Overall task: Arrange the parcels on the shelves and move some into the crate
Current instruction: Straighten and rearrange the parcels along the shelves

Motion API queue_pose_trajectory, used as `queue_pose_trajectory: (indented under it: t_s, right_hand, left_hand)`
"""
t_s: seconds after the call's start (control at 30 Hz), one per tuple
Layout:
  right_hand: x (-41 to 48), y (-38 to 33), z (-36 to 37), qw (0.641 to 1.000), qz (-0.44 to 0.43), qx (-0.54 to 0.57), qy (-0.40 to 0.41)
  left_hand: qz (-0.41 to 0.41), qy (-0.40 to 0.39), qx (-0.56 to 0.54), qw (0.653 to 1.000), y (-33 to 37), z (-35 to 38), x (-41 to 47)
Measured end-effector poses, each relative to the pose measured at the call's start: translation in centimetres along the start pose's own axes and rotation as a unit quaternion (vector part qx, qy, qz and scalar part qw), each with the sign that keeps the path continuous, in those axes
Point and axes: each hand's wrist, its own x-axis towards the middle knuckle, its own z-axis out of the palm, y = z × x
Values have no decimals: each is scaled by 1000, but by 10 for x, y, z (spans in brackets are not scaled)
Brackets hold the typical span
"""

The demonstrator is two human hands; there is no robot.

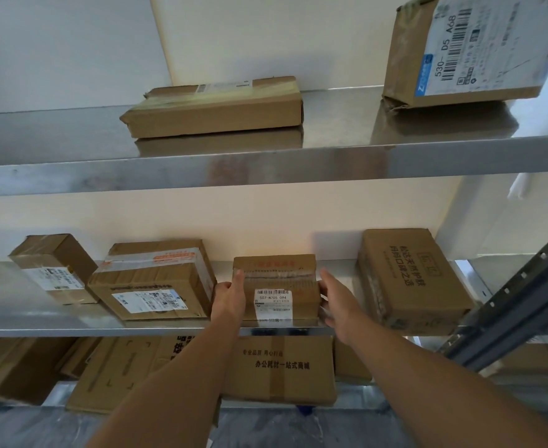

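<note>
A small brown parcel (276, 276) with a white barcode label stands on the middle shelf (72, 331). My left hand (229, 297) grips its left side, thumb on the front face. My right hand (335, 300) presses against its right side with the fingers spread. To its left sit a taped parcel (153, 279) and a smaller tilted parcel (52, 266). To its right lies a larger printed box (411, 279). No crate is in view.
The top shelf (266, 166) carries a flat parcel (214, 106) and an upright labelled parcel (466, 50) at the right. Several boxes (282, 367) fill the bottom shelf. A grey perforated upright (518, 302) runs along the right side.
</note>
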Motion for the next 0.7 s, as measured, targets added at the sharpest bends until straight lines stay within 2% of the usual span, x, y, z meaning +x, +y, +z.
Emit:
queue_pose_trajectory:
  t_s: [0.37,0.5,0.7]
  right_hand:
    - [-24,-5,6,997,-61,-34,27]
    - [-42,0,-1,994,-82,-65,43]
    - [-75,19,-13,987,-59,-123,83]
  left_hand:
    - [158,38,15,987,8,-11,-34]
    - [192,18,1,981,2,-18,-55]
    - [202,-27,-34,978,-21,-14,-96]
